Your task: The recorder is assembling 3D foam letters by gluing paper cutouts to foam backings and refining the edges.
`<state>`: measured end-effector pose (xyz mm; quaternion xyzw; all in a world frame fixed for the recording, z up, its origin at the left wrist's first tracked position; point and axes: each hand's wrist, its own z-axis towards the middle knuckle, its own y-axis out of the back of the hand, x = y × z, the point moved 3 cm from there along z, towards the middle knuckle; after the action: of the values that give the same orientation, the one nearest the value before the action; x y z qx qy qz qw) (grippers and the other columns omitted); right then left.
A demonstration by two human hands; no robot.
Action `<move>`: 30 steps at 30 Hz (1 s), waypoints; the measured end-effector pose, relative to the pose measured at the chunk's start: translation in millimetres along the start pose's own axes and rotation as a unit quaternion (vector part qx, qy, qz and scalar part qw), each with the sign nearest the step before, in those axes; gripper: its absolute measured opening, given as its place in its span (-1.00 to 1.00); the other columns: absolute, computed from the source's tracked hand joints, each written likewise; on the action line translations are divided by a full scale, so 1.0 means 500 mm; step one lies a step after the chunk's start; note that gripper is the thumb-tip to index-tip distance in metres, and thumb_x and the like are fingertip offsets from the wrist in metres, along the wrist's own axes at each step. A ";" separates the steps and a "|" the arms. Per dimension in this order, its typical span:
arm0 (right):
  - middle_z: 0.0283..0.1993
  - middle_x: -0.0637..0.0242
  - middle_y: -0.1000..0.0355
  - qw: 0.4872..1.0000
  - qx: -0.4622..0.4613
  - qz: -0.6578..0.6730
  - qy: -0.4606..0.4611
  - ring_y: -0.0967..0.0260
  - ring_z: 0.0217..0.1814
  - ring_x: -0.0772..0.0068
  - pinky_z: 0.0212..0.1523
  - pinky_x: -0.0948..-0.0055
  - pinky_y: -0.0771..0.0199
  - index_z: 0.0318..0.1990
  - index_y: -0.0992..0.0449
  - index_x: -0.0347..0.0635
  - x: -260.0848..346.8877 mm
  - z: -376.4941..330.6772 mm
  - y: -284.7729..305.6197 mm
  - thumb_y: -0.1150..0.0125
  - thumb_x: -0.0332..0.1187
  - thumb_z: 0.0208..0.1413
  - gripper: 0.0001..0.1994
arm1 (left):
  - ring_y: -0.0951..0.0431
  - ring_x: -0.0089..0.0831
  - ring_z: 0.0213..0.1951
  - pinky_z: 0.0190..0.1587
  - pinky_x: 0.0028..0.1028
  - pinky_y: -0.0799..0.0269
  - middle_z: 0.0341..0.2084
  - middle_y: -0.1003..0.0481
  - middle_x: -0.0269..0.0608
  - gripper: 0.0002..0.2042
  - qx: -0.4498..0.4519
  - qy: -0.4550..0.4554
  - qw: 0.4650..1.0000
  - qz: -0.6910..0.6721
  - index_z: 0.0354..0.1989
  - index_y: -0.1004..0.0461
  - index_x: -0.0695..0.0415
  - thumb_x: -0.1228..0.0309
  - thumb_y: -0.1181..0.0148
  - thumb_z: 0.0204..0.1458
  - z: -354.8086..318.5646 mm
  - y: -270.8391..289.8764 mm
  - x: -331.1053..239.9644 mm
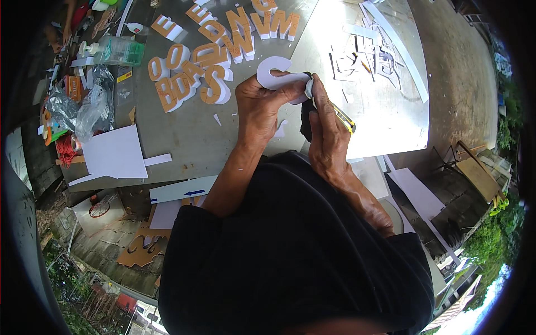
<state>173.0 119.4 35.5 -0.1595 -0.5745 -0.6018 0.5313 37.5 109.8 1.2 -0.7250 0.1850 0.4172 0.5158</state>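
My left hand (259, 111) grips a white curved cut-out letter (267, 77), thumb along its lower side, raised above the metal table (192, 137). At the right end of that letter, the fingers of my right hand (329, 139) press together around a small pale piece I cannot make out. A yellow and black utility knife (345, 119) is tucked in my right hand, its blade hidden. Something black (306, 120) hangs under the right fingers. Beyond my hands lie several thick cut-out letters (215, 84) with brown faces and white sides.
On the right, a bright white sheet (385, 123) bears thin letter outlines and strips (365, 58). At the left stand a clear green-tinted container (120, 51), crumpled plastic bags (95, 103) and a white panel (114, 153). Another person's arm (68, 22) shows at the far left.
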 end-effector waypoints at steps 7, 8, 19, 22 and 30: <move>0.29 0.04 -0.35 1.000 0.028 -0.009 -0.005 -0.40 0.25 0.13 0.12 0.28 -0.52 0.34 -0.28 -0.13 0.000 -0.019 0.003 0.03 -0.70 0.21 -0.46 | -0.66 -0.40 -0.31 -0.18 -0.45 -0.64 -0.39 -0.63 -0.08 -0.77 0.026 -0.004 0.999 0.045 -0.21 -0.57 0.36 0.67 -0.38 -0.09 0.003 0.012 -0.017; 0.30 0.04 -0.35 0.999 0.049 -0.020 -0.002 -0.37 0.28 0.10 0.16 0.26 -0.49 0.34 -0.28 -0.16 -0.018 -0.043 0.001 0.04 -0.71 0.21 -0.47 | -0.66 -0.40 -0.30 -0.17 -0.45 -0.65 -0.38 -0.63 -0.07 -0.75 0.031 -0.038 0.997 0.057 -0.20 -0.56 0.36 0.67 -0.39 -0.10 0.008 0.020 -0.025; 0.30 0.01 -0.34 0.999 0.033 -0.001 -0.015 -0.43 0.21 0.04 0.09 0.33 -0.53 0.33 -0.31 -0.16 0.015 -0.010 0.015 0.07 -0.76 0.18 -0.45 | -0.65 -0.41 -0.26 -0.12 -0.45 -0.64 -0.34 -0.63 -0.09 -0.76 0.041 -0.025 0.998 0.051 -0.23 -0.57 0.36 0.67 -0.41 -0.12 -0.001 0.009 -0.018; 0.31 0.00 -0.33 0.998 0.059 -0.035 0.001 -0.38 0.27 0.03 0.14 0.30 -0.52 0.32 -0.31 -0.17 -0.027 -0.040 0.021 0.09 -0.77 0.17 -0.45 | -0.65 -0.41 -0.26 -0.12 -0.45 -0.63 -0.34 -0.63 -0.09 -0.77 0.046 -0.038 0.992 0.108 -0.24 -0.58 0.34 0.65 -0.42 -0.11 0.006 0.033 -0.031; 0.28 -0.07 -0.33 0.998 0.053 -0.033 -0.016 -0.33 0.30 -0.03 0.26 0.17 -0.43 0.32 -0.30 -0.17 0.021 0.003 0.033 0.07 -0.71 0.21 -0.48 | -0.63 -0.54 -0.30 -0.19 -0.54 -0.56 -0.38 -0.65 -0.14 -0.80 0.084 -0.095 0.961 0.245 -0.25 -0.62 0.32 0.60 -0.43 -0.09 -0.011 -0.002 -0.039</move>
<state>182.1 119.7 53.0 -0.1214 -0.6188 -0.5854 0.5095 29.1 102.2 17.7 -0.5682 0.3420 0.5808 0.4721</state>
